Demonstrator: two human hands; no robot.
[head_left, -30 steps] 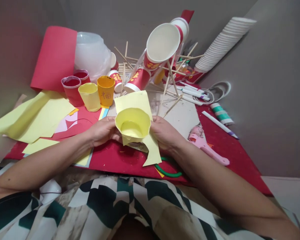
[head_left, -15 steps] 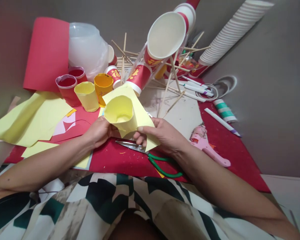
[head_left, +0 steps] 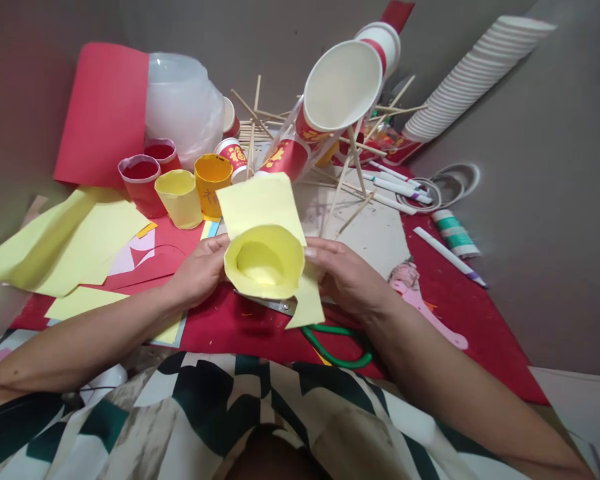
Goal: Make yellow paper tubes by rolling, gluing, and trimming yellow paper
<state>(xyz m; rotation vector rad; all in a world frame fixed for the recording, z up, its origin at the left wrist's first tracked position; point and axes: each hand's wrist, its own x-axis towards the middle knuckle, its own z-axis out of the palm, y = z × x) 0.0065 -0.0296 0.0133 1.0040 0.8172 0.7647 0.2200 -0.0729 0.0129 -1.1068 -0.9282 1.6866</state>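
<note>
Between my hands is a yellow paper cup, its open mouth tilted up toward me. A flat sheet of yellow paper lies against its far side, with a strip hanging down at the right. My left hand is closed on the cup's left side, its fingertips partly hidden behind it. My right hand pinches the paper at the cup's right side, the thumb near the rim. Green-handled scissors rest on the red cloth below, their blades partly covered by the cup and paper.
Red paper cups, a small yellow cup and an orange cup stand at the left. Large printed cups lean behind, among wooden sticks. A pink glue gun and a white marker lie at the right.
The yellow cup has tipped toward me and moved slightly right and down, showing more of its inside. The paper sheet has turned more upright behind it. Both hands still hold on.
</note>
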